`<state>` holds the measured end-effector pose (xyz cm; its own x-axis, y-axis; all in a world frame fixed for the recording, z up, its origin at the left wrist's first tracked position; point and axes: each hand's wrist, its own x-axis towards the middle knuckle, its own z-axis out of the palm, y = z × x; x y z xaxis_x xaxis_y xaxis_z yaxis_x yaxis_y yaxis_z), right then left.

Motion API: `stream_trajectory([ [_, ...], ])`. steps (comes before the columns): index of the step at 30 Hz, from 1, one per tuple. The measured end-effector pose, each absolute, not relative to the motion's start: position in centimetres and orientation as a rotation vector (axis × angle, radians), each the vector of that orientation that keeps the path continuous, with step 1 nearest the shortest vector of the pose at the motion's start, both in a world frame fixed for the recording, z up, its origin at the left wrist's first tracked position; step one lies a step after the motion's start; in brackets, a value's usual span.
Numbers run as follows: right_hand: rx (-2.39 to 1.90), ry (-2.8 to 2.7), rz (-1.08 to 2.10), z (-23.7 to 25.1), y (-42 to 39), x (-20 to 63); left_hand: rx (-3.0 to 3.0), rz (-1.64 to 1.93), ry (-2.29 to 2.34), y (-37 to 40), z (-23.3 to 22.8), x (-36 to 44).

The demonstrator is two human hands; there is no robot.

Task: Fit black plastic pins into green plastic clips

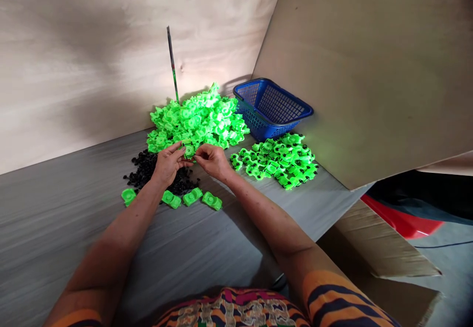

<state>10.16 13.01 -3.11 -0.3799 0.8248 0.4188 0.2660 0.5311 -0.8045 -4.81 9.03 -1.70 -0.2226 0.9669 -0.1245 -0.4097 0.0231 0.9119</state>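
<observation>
Small bright-green plastic piece [189,150] pinched between left hand [168,162] and right hand [213,161], above heap of black bits [146,169]. Blue plastic mesh basket [271,106] behind, contents unseen.

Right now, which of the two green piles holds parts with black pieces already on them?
The smaller, flatter pile in front of the blue basket, right of the hands. Its green parts show black bits; the big heap by the wall is plain green.

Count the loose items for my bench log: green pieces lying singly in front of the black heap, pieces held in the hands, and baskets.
Single green pieces on the table: 4
Green piece held by left hand and right hand: 1
Blue basket: 1
Total: 6
</observation>
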Motion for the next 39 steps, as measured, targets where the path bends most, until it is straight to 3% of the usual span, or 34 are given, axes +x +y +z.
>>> stream_trajectory([
  [39, -0.941, -1.902, 0.748, -2.87, 13.03, 10.67, 0.857, 1.49, 1.063, 8.57, -2.05, -4.36],
])
